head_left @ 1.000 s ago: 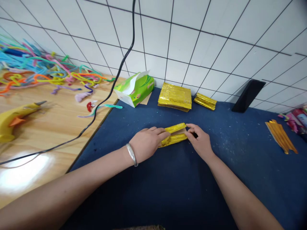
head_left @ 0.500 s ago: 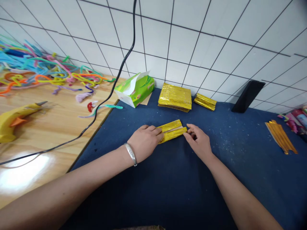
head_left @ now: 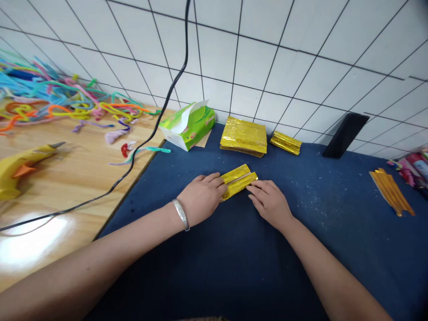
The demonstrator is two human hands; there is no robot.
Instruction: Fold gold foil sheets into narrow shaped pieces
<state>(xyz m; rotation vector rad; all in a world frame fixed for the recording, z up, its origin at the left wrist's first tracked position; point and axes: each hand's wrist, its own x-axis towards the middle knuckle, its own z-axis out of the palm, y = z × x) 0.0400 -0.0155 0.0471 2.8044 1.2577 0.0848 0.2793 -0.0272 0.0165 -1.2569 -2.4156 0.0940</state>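
A folded sheet of gold foil paper [head_left: 240, 180] lies slantwise on the dark blue mat, with a narrow lengthwise gap between its two folded flaps. My left hand [head_left: 203, 195], wearing a silver bangle [head_left: 181, 215], holds its left end down, fingers over the foil and hiding that end. At the near right corner, my right hand [head_left: 271, 203] is open, its fingers stretched out and fingertips touching the edge of the near flap. Behind the sheet stand a stack of gold foil paper [head_left: 244, 135] and a smaller pleated gold piece [head_left: 286, 142].
A green tissue pack [head_left: 189, 125] and a black phone-like slab [head_left: 345, 135] are by the tiled wall. Pleated orange-gold strips [head_left: 392, 191] lie right. On the wooden table [head_left: 83, 174] are a yellow glue gun [head_left: 23, 167] and tangled pipe cleaners [head_left: 67, 100]. A black cable [head_left: 170, 91] crosses the view.
My right hand has shifted slightly left and down, from a pinch at the flap's right end to stretched fingers along its near edge. The gold sheet has turned slightly; my left hand stays nearly still.
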